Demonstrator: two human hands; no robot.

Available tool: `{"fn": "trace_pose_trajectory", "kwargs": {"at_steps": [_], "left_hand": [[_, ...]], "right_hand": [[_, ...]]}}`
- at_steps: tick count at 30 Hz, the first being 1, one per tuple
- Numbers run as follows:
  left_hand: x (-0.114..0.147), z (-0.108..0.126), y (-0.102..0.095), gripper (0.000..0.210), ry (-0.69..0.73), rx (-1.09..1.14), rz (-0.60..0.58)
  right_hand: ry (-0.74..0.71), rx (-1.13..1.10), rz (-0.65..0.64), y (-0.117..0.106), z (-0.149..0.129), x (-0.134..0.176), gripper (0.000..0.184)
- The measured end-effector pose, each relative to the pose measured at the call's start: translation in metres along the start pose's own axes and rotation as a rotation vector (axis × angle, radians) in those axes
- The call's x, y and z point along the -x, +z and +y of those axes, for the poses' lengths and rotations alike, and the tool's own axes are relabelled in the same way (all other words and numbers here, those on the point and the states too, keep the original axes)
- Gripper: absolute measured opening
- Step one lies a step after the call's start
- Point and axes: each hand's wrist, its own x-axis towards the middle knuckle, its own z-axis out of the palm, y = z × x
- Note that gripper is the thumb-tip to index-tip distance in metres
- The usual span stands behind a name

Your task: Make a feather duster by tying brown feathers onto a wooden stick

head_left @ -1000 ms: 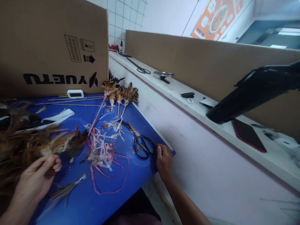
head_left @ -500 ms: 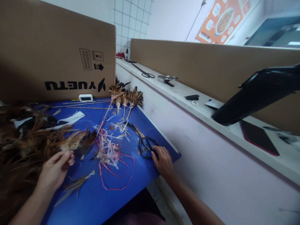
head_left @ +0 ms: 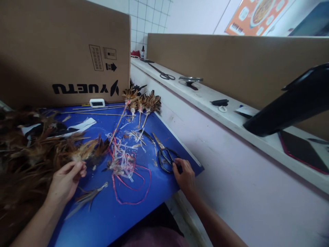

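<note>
My left hand (head_left: 66, 181) pinches the base of a small bunch of brown feathers (head_left: 86, 150) between thumb and fingers. This bunch is beside a large heap of brown feathers (head_left: 33, 171) at the left. On the right, my right hand (head_left: 185, 175) has its fingers closed on a handle loop of black-handled scissors (head_left: 166, 156). The scissors lie on the blue tabletop (head_left: 108, 223), blades pointing away. Between my hands is a tangle of white and pink plastic string (head_left: 124, 164). A loose tied feather bundle (head_left: 88, 197) lies near my left hand.
Several feather dusters (head_left: 151, 103) with thin sticks lie at the far corner, by a white digital device (head_left: 97, 103). A cardboard box (head_left: 64, 51) stands behind. Along the right, a white ledge (head_left: 205, 106) carries another pair of scissors (head_left: 164, 73), a phone (head_left: 303, 151) and a black cylindrical object (head_left: 282, 106).
The view has shifted slightly, so the scene sits a little further right and higher. Both hands keep their grips, with little visible movement over the table.
</note>
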Motion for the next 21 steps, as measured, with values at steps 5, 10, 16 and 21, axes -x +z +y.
{"fn": "trace_pose_trajectory", "kwargs": {"at_steps": [5, 10, 16, 21], "left_hand": [[-0.002, -0.003, -0.002, 0.035, 0.007, -0.003, 0.017], [-0.003, -0.005, -0.003, 0.035, -0.007, -0.013, -0.004], [-0.001, -0.004, -0.002, 0.031, 0.022, -0.010, -0.017], [-0.002, -0.003, -0.001, 0.027, 0.052, -0.009, -0.017]], "right_hand": [[0.002, 0.062, -0.039, -0.001, 0.000, -0.001, 0.025], [0.023, 0.088, -0.032, 0.001, 0.000, -0.002, 0.026], [0.069, 0.133, -0.023, 0.002, 0.004, -0.003, 0.024], [-0.003, 0.247, 0.100, -0.003, -0.021, -0.005, 0.018]]}}
